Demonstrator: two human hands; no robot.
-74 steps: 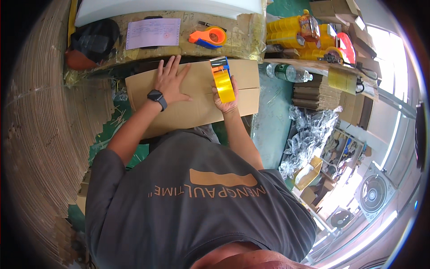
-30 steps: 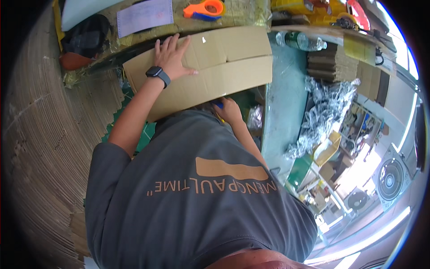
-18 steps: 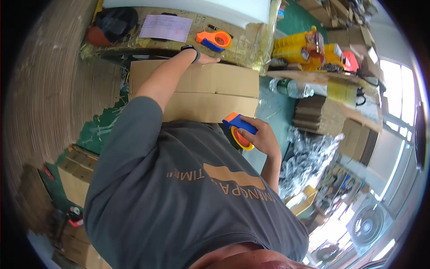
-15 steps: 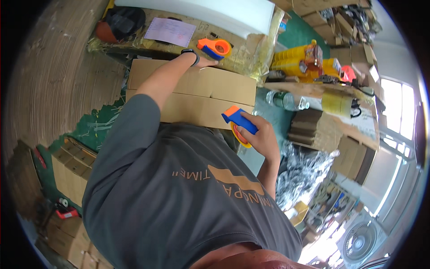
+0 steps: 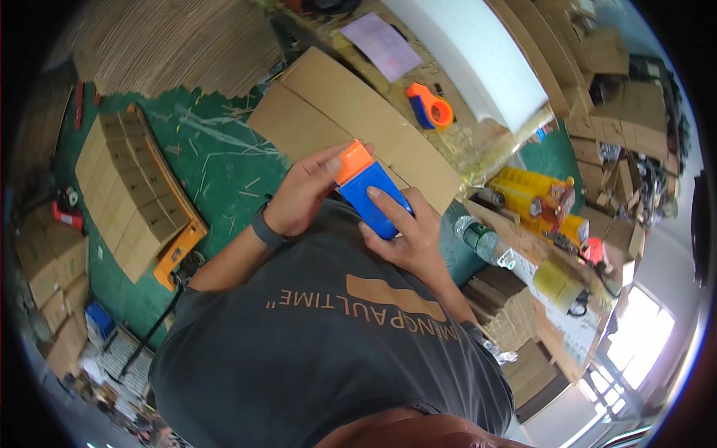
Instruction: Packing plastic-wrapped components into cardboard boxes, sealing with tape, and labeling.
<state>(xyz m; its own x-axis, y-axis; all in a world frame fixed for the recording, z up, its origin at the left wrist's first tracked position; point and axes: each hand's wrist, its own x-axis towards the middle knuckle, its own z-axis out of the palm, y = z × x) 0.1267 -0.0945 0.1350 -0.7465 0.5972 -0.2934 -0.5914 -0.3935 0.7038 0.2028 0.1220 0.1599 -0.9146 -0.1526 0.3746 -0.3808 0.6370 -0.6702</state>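
A blue and orange tape dispenser [image 5: 382,210] is held over the near side of a cardboard box [image 5: 336,97], in front of my chest. My right hand [image 5: 412,237] is closed round its blue body, one finger lying along the top face. At the orange end, my left hand [image 5: 302,196] pinches the dispenser's edge between thumb and fingers; whether it also has tape in it, I cannot tell. The box's top shows a seam between two flaps. A second orange and blue tape dispenser [image 5: 442,113] lies on the workbench [image 5: 478,128] beyond the box.
On the bench lie a paper sheet [image 5: 382,46] and a long white foam block [image 5: 474,56]. To the right are yellow tape rolls [image 5: 519,198] and a plastic bottle [image 5: 478,237]. Stacked cardboard [image 5: 179,45] stands far left; a loaded orange pallet truck [image 5: 175,257] is at left.
My left hand has come back from the box's far side to the dispenser's orange end. My right hand has drawn the dispenser in front of my chest. The view has turned leftward.
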